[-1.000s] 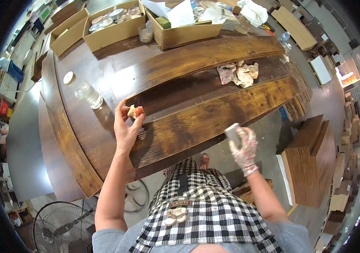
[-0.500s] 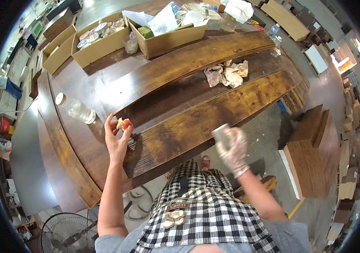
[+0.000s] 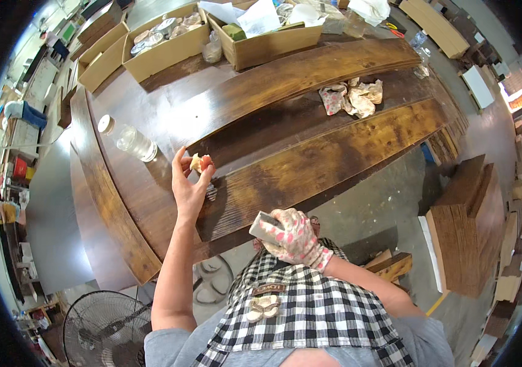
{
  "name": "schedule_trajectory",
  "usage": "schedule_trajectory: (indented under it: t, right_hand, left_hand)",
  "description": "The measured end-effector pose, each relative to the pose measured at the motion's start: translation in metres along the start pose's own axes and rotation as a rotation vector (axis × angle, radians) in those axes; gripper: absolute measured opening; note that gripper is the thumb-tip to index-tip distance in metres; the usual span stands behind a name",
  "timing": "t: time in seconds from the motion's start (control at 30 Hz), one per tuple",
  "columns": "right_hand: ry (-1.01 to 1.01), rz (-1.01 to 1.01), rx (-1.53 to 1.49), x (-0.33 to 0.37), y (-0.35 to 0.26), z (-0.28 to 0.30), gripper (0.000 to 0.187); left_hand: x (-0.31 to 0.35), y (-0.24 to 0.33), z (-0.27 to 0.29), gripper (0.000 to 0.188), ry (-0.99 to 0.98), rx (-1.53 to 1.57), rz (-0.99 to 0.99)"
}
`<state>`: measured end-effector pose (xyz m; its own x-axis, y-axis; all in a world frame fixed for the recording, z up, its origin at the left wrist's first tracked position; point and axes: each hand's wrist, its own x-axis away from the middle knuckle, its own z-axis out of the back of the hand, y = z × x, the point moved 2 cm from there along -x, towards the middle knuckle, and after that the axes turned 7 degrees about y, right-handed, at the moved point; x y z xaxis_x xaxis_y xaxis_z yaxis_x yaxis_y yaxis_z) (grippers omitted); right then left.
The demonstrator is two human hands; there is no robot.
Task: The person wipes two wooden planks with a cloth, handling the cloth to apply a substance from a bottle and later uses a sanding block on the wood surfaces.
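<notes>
My bare left hand [image 3: 189, 185] is over the near left end of a stained brown wooden board [image 3: 310, 159]. Its thumb and fingers pinch a small cream-and-red lump [image 3: 201, 163], whose kind I cannot make out. A glove with pink spots covers my right hand [image 3: 294, 237], closed around a grey sanding block [image 3: 265, 226] in front of my checked apron. The block is held off the board's near edge. Left of my left hand, a clear bottle with a pale cap [image 3: 132, 144] lies tilted on the table. Crumpled spotted cloths [image 3: 359, 99] rest beyond the board.
A second long brown board [image 3: 310, 61] curves across the table's far side. Cardboard boxes [image 3: 273, 50] of odds and ends line the back. A narrow board [image 3: 111, 189] borders the left. A fan [image 3: 105, 330] stands lower left; stacked brown panels [image 3: 463, 226] are at right.
My right hand has come left and inward with the grey block, from beyond the board's near edge to before my apron. The view has shifted slightly; my left hand keeps its pinch.
</notes>
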<state>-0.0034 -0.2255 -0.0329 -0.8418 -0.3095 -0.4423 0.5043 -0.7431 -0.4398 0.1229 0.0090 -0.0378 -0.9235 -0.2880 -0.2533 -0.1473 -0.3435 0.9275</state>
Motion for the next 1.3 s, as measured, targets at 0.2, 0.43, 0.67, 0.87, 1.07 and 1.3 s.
schedule_trajectory:
  t: [0.2, 0.43, 0.67, 0.87, 1.07, 1.3]
  right_hand:
    - [0.243, -0.232, 0.483, 0.022, 0.096, 0.078, 0.051]
    - [0.113, -0.148, 0.184, 0.007, 0.061, 0.057, 0.052]
    - [0.399, -0.426, 0.493, 0.042, 0.229, 0.147, 0.042]
    - [0.473, -0.325, 0.325, 0.043, 0.277, 0.190, 0.046]
    - [0.510, -0.462, 0.394, 0.054, 0.384, 0.226, 0.046]
    - [0.464, -0.291, 0.180, 0.012, 0.378, 0.248, 0.045]
  left_hand:
    - [0.002, -0.007, 0.010, 0.066, 0.025, 0.019, 0.012]
    - [-0.002, 0.000, 0.008, 0.066, 0.034, 0.043, 0.005]
    - [0.002, -0.007, 0.007, 0.067, 0.084, 0.063, 0.073]
    - [0.006, -0.002, 0.003, 0.072, 0.174, -0.101, 0.045]
    - [0.009, -0.002, -0.002, 0.064, 0.220, -0.356, -0.086]
    - [0.009, 0.061, -0.062, 0.061, 0.425, 0.096, -0.032]
